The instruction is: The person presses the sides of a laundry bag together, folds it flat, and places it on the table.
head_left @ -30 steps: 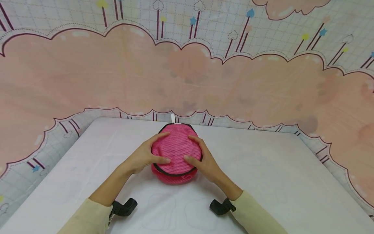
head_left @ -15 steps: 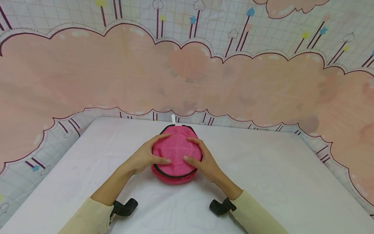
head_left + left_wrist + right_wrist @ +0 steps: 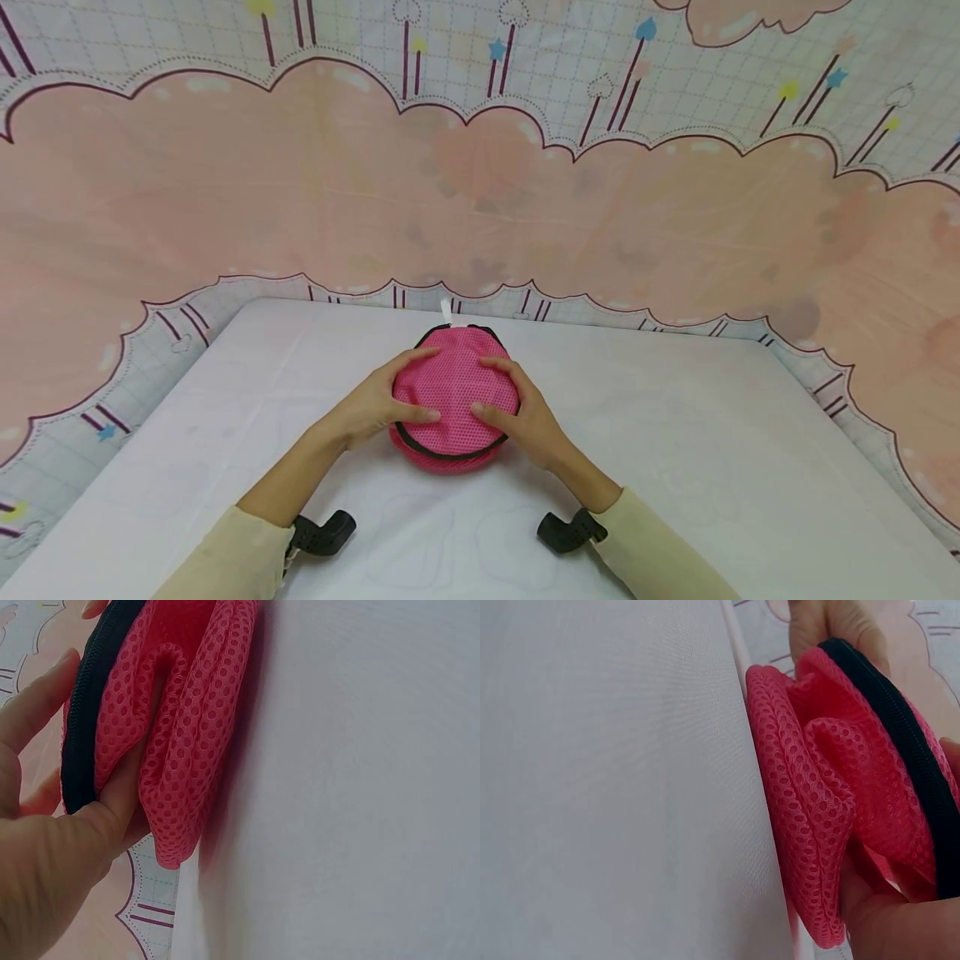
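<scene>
A round pink mesh pouch (image 3: 456, 383) with a black zipper (image 3: 86, 705) round its upper edge sits at the middle of the table. Its soft side wall is folded and creased in both wrist views. My left hand (image 3: 375, 402) grips its left side, thumb and a finger on top, other fingers tucked into the folds below the zipper. From the right, my right hand (image 3: 531, 417) grips it the same way, thumb and finger on the top face. A white tag (image 3: 446, 311) sticks up at the pouch's far edge. What the pouch contains is hidden.
The white-covered table (image 3: 675, 450) spreads out on both sides of the pouch. Behind it hangs a printed cloth (image 3: 480, 200) with pink cloud shapes. Black devices (image 3: 324, 533) are worn at both wrists, below the sleeves' cuffs.
The top of the pouch has tipped and sunk slightly toward me, with its far edge and tag a little lower. Both hands keep the same hold.
</scene>
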`<action>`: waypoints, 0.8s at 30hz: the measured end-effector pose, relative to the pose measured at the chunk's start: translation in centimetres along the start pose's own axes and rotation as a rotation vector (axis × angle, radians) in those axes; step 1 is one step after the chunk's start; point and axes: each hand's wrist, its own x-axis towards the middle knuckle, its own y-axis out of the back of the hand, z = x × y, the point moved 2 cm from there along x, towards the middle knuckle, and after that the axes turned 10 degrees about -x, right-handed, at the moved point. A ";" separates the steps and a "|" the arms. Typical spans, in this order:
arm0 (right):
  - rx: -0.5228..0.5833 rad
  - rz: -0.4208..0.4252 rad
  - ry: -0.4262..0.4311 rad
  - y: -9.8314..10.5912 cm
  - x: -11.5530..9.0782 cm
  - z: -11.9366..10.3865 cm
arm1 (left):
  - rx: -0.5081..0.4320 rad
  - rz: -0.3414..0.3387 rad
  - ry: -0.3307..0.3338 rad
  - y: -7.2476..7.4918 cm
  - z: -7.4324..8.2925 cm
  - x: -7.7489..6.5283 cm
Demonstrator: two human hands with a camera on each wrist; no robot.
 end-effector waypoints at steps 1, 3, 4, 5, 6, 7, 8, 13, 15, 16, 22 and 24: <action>0.002 0.001 0.004 -0.1 0.1 0.4 | -0.002 -0.005 0.004 0.0 -0.1 0.0; -0.001 0.005 0.011 -0.1 0.3 1.3 | -0.008 -0.007 0.015 0.0 -0.1 0.0; -0.003 0.009 0.011 -0.2 0.4 1.7 | -0.012 -0.008 0.019 0.0 -0.2 0.0; -0.004 0.010 0.011 -0.2 0.5 2.2 | -0.013 -0.006 0.023 0.0 -0.2 0.0; -0.004 0.012 0.012 -0.2 0.6 2.4 | -0.016 -0.007 0.025 0.0 -0.2 0.0; -0.010 0.014 0.012 -0.2 0.6 2.6 | -0.016 -0.005 0.028 0.0 -0.2 0.0; -0.011 0.016 0.013 -0.2 0.6 2.7 | -0.015 -0.006 0.030 -0.1 -0.2 0.0; -0.021 0.022 0.023 -0.2 0.5 2.9 | 0.010 -0.004 0.027 -0.2 -0.2 -0.1; -0.028 0.022 0.020 -0.3 0.4 3.0 | 0.014 -0.004 0.025 -0.3 -0.2 -0.2; -0.031 0.020 0.018 -0.3 0.4 3.0 | 0.017 -0.003 0.021 -0.3 -0.2 -0.2; -0.039 0.008 0.012 -0.4 0.5 3.3 | 0.013 0.024 0.032 -0.4 -0.3 -0.3; -0.036 0.006 0.012 -0.4 0.5 3.3 | 0.008 0.028 0.034 -0.5 -0.3 -0.3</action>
